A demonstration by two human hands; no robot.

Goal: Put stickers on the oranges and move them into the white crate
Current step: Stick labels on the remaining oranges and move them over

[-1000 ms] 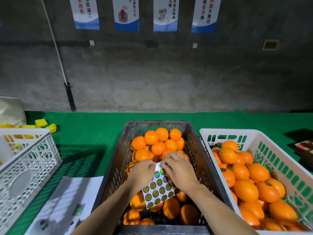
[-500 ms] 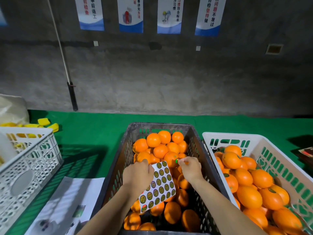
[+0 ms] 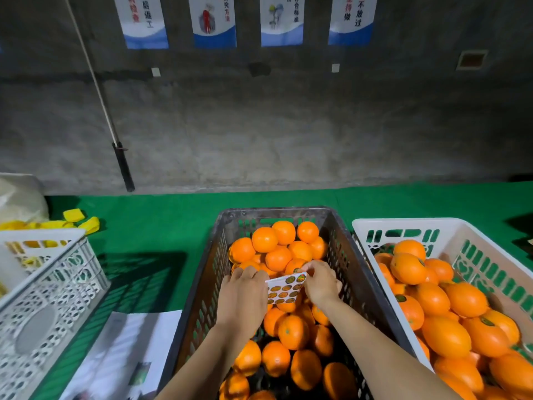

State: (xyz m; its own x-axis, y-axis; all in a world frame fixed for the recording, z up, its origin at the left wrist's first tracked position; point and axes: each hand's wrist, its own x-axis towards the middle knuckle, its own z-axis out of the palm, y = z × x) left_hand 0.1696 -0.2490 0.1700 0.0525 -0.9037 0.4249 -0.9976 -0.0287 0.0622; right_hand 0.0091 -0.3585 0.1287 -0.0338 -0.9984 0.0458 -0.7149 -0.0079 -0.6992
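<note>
A dark grey crate (image 3: 360, 272) in front of me holds a heap of plain oranges (image 3: 274, 246). Over its middle my left hand (image 3: 243, 298) holds a white sticker sheet (image 3: 284, 288) printed with round green-and-orange stickers. My right hand (image 3: 320, 281) pinches the sheet's upper right corner with thumb and forefinger. To the right stands the white crate (image 3: 403, 223), filled with oranges (image 3: 445, 336), several of which carry a sticker.
A second white lattice crate (image 3: 49, 287) stands at the left on the green cloth (image 3: 161, 226). White paper sheets (image 3: 115, 353) lie beside the dark crate. Yellow scraps (image 3: 75, 220) and a pale bag (image 3: 20, 197) sit far left. A concrete wall rises behind.
My right hand has come back from the oranges to the sheet's top corner. The sheet has tipped flatter and sits higher in my left hand.
</note>
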